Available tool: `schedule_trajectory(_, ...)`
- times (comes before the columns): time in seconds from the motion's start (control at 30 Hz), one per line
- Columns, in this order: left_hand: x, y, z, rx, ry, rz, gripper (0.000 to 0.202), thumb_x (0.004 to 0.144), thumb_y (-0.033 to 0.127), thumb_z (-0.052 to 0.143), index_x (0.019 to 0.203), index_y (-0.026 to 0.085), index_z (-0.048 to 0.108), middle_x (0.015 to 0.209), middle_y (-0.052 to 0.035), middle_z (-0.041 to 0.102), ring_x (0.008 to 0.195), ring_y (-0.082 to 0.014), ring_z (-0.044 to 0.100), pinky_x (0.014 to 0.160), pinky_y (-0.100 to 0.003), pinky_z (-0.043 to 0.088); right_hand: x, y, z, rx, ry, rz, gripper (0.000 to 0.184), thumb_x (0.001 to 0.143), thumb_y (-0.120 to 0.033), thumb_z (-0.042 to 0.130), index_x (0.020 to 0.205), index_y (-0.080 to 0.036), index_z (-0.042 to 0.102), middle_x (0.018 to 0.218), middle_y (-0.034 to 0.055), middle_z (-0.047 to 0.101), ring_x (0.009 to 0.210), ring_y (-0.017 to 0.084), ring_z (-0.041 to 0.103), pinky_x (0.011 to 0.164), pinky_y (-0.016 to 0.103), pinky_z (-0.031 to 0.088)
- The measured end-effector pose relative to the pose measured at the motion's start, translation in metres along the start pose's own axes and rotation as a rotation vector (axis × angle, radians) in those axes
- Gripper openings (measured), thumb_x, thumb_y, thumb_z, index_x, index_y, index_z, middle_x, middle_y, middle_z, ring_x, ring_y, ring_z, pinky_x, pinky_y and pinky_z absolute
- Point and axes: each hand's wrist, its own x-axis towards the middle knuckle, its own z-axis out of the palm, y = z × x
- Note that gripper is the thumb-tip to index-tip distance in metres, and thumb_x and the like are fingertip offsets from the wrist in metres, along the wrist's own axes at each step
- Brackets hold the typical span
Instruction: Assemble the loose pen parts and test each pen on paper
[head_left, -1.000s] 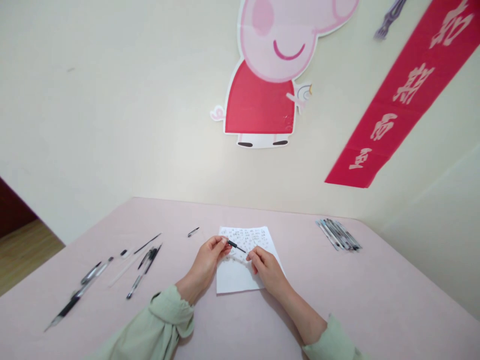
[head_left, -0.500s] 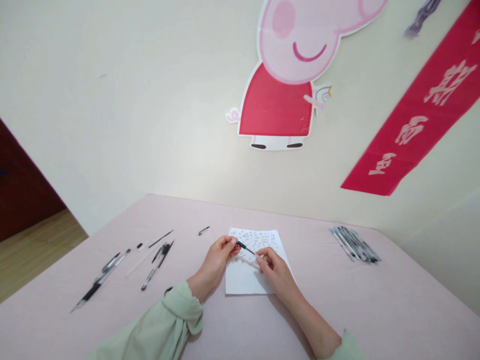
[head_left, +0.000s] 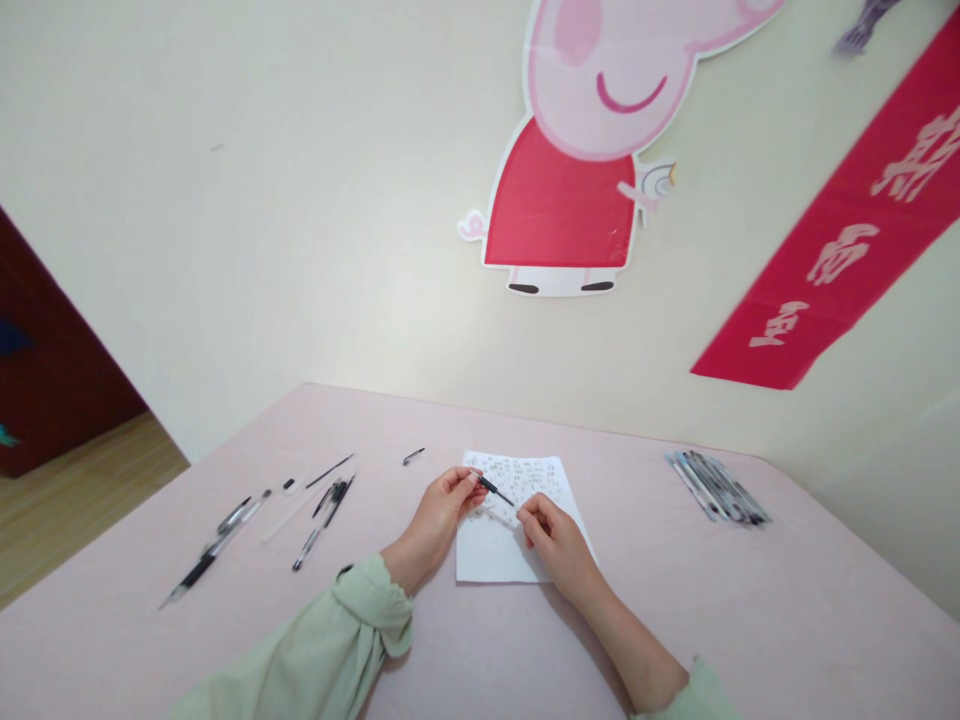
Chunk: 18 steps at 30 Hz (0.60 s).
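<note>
Above a sheet of handwritten paper (head_left: 499,562), my left hand (head_left: 444,508) pinches a pen (head_left: 487,484). Only the pen's black grip section shows past the fingertips; the rest is hidden in the hand. A thin dark refill (head_left: 507,499) runs from the grip section down to my right hand (head_left: 553,540). The thumb and forefinger of that hand are closed on the refill's far end. Whether the refill sits inside the grip section or only touches it, I cannot tell. Small blurred handwriting covers the paper's upper half.
Left on the pink tabletop (head_left: 435,680) lie a black-gripped pen (head_left: 199,570), a capped pen (head_left: 319,530), a dark refill (head_left: 330,470), a pale tube (head_left: 289,515) and small parts. A pen cap (head_left: 413,456) lies behind my left hand. Several pens (head_left: 720,490) are bundled at right.
The whole view has shifted slightly, moving things a little to the right in the picture. Both hands keep their hold on the pen and refill, with hardly any change between them.
</note>
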Motion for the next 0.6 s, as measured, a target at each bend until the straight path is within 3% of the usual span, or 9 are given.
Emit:
schedule_trajectory(0.27, -0.001, 0.002, -0.002, 0.059, -0.030, -0.015, 0.038, 0.064, 0.045, 0.079, 0.086, 0.014, 0.075, 0.089, -0.0078, 0.070, 0.084, -0.0151, 0.060, 0.081, -0.026, 0.048, 0.000, 0.004, 0.000, -0.012, -0.009, -0.032, 0.016, 0.086, -0.034, 0.050, 0.078, -0.021, 0.049, 0.060, -0.0059, 0.044, 0.058, 0.013, 0.043, 0.057, 0.025, 0.031)
schedule_trajectory(0.6, -0.002, 0.005, 0.000, 0.084, -0.016, -0.015, 0.029, 0.066, 0.040, 0.077, 0.082, 0.016, 0.075, 0.092, -0.0068, 0.070, 0.085, -0.0154, 0.059, 0.083, -0.027, 0.047, -0.003, -0.009, -0.003, -0.035, -0.050, -0.037, 0.020, 0.090, -0.032, 0.045, 0.074, -0.021, 0.048, 0.061, -0.0047, 0.048, 0.060, 0.013, 0.046, 0.060, 0.025, 0.033)
